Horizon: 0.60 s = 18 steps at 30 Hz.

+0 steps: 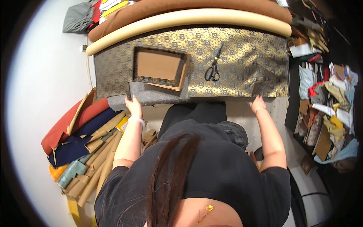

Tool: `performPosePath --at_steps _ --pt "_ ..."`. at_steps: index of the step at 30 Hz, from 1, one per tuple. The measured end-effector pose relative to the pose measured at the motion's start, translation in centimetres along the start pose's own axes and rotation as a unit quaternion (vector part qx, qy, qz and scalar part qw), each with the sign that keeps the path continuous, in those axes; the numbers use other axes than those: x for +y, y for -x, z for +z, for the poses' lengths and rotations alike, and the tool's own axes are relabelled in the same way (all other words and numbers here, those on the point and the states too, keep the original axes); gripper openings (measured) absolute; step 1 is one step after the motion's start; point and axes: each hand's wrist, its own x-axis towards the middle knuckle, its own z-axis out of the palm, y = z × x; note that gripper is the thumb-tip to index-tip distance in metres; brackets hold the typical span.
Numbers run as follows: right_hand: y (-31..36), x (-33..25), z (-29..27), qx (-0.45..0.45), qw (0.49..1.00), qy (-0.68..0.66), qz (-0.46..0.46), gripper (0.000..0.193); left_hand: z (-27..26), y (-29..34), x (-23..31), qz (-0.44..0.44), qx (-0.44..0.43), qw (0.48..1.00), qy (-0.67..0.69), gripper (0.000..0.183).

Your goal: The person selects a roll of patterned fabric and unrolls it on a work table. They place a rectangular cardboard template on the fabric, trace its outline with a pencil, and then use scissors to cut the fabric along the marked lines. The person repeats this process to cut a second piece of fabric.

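Note:
A black-and-gold patterned fabric (pixel 242 49) lies spread over the work surface, with a grey layer (pixel 155 92) showing along its front left. My left hand (pixel 134 107) rests on this grey layer by a cut in the patterned fabric, thumb and fingers apart. At the front right, my right hand (pixel 258 104) has its fingers closed on the patterned fabric's edge; its fingertips are partly hidden. Between the hands, farther back, lie black-handled scissors (pixel 214 70). A dark patterned frame (pixel 183 60) around a brown panel sits left of the scissors, over another brown board.
A cream roll (pixel 189 17) and a brown roll (pixel 159 9) lie along the back. Red, navy and tan rolls (pixel 81 121) lean at the left beside the white wall (pixel 34 75). Shelves at the right hold piled scraps (pixel 332 113).

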Motion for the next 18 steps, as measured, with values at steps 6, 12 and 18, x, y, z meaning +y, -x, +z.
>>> performPosePath --at_steps 6,12,18 --pt "13.2 -3.0 -15.4 0.295 0.873 -0.294 -0.253 0.043 -7.2 4.2 17.3 0.147 -0.119 0.929 0.317 0.060" --pt "30.3 -8.9 -30.5 0.557 0.671 -0.358 -0.334 0.028 -30.3 12.1 31.0 0.720 -0.101 0.605 0.324 0.026" --pt "44.9 -9.9 -33.7 0.645 0.539 -0.326 -0.433 0.026 -48.8 14.2 30.3 0.837 -0.299 0.446 0.108 0.006"
